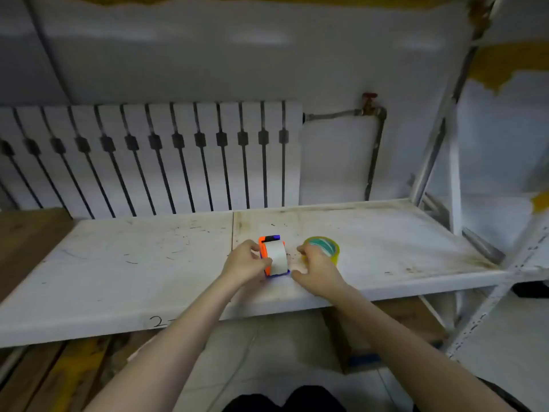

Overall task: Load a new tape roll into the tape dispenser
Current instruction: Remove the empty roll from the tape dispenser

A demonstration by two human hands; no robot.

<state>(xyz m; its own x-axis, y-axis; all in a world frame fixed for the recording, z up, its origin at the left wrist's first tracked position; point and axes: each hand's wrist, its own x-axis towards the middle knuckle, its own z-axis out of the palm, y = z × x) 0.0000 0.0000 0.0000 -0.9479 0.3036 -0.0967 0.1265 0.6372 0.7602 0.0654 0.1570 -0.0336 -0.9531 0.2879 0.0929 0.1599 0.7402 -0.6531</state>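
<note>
An orange and blue tape dispenser (274, 255) stands on the white shelf board (148, 263), with a pale roll or core showing in its middle. My left hand (245, 263) grips the dispenser's left side with curled fingers. A yellowish clear tape roll (325, 246) lies flat just right of the dispenser. My right hand (316, 267) sits between dispenser and roll, fingers curled, its fingertips close to the roll's left edge; whether it touches either thing is unclear.
A white radiator cover (148, 156) and a pipe with a red valve (370, 105) stand behind the shelf. A white metal rack upright (454, 162) rises at the right. Wooden boards (32, 242) lie at the left.
</note>
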